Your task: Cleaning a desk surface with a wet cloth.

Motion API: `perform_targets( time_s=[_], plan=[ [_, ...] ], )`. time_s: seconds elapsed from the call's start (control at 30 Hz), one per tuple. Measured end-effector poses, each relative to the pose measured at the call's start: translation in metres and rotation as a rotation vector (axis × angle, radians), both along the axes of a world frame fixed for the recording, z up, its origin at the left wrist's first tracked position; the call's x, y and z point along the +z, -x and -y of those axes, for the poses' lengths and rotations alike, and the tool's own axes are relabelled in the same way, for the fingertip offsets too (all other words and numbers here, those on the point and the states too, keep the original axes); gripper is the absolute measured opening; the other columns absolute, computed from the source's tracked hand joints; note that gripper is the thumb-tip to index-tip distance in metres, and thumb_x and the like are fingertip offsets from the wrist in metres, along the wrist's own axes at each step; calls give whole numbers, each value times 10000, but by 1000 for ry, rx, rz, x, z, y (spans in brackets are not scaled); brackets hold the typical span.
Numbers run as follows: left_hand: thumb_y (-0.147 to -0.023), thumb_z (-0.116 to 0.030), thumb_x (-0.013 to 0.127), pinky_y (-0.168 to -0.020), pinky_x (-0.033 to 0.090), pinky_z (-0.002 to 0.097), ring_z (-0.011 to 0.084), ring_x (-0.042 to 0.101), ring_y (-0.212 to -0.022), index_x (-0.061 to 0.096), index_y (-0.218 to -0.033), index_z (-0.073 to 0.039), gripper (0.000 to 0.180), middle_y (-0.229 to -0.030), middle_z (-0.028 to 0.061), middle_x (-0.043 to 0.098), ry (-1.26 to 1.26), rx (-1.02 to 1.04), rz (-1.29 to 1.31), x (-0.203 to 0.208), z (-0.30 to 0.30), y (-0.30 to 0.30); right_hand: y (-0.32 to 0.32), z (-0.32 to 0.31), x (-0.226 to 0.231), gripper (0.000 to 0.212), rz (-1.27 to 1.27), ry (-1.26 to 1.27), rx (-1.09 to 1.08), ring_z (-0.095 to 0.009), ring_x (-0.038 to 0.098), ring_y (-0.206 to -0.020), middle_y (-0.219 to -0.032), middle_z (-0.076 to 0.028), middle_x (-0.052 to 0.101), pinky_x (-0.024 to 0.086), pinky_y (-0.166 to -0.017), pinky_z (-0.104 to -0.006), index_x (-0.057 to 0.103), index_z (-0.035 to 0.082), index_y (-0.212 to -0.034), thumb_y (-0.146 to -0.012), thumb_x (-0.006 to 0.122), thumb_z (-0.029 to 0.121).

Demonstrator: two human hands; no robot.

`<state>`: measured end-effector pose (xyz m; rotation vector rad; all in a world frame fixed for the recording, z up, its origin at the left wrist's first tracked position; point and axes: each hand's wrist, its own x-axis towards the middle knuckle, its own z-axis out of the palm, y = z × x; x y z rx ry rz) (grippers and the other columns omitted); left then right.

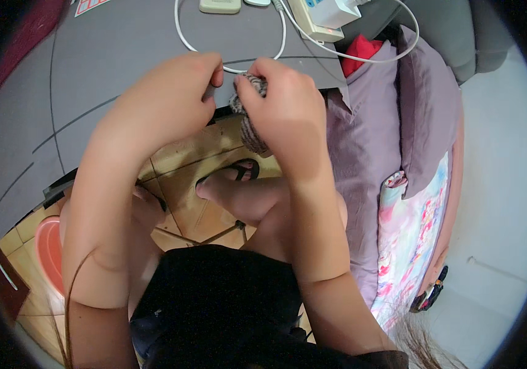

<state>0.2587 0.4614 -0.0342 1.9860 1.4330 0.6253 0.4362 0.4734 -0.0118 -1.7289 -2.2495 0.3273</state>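
Note:
Above the near edge of the grey table (146,31), my right hand (291,104) is closed on a brown-and-grey knitted piece (252,136). The knit looks ribbed and bunched; part of it hangs below my palm and part shows by the thumb, while the rest is hidden by the hand. Just to the left, my left hand (183,89) is closed with curled fingers, a small gap apart from the knit. A bit of something greyish shows between its thumb and fingers, too small to name.
A white cable (180,27) loops across the table behind my hands to a power strip (306,21) with a white adapter (336,12). At right stands a bed with a purple sheet (361,135) and pillow (429,111). A pink basin (48,252) is on the floor at left.

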Motion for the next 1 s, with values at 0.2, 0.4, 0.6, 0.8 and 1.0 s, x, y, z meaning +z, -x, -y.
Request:
perform_targets(
  time_s=[0.2, 0.4, 0.6, 0.8, 1.0],
  plan=[
    [-778, -24, 609, -646, 451, 397, 277, 555, -701, 528, -966, -19, 204, -749, 136, 538, 52, -21, 10, 10, -2, 4, -97, -60, -17, 304, -188, 53, -352, -267, 657, -754, -803, -154, 684, 509, -705, -388, 707, 12, -927, -822, 709, 298],
    [-780, -23, 612, -653, 456, 383, 266, 553, -710, 531, -966, -21, 203, -747, 125, 531, 87, -43, -78, 17, -3, 0, -113, -57, -13, 309, -83, 1, -428, -391, 683, -844, -888, -221, 703, 536, -785, -470, 718, 30, -955, -827, 656, 305],
    [-783, -29, 616, -662, 452, 376, 247, 537, -705, 524, -983, -24, 220, -764, 117, 520, 98, -20, -18, 9, 0, 3, -7, -7, -1, 255, 17, -39, -130, -397, 678, -830, -823, -202, 690, 535, -763, -497, 696, 51, -854, -846, 615, 293],
    [-785, -34, 622, -666, 448, 369, 240, 533, -717, 522, -992, -31, 230, -769, 111, 516, 128, -24, 5, 18, -1, -2, -63, -45, -14, 311, -184, 25, -265, -366, 694, -858, -879, -208, 708, 539, -797, -468, 739, 58, -981, -822, 681, 319],
    [-781, -33, 629, -635, 447, 372, 237, 528, -675, 531, -984, -34, 225, -743, 108, 514, 90, -42, -24, 13, -4, -1, -120, -71, -18, 324, -78, -91, -453, -376, 689, -865, -901, -217, 706, 541, -795, -469, 734, 37, -967, -824, 671, 320]
  ],
)
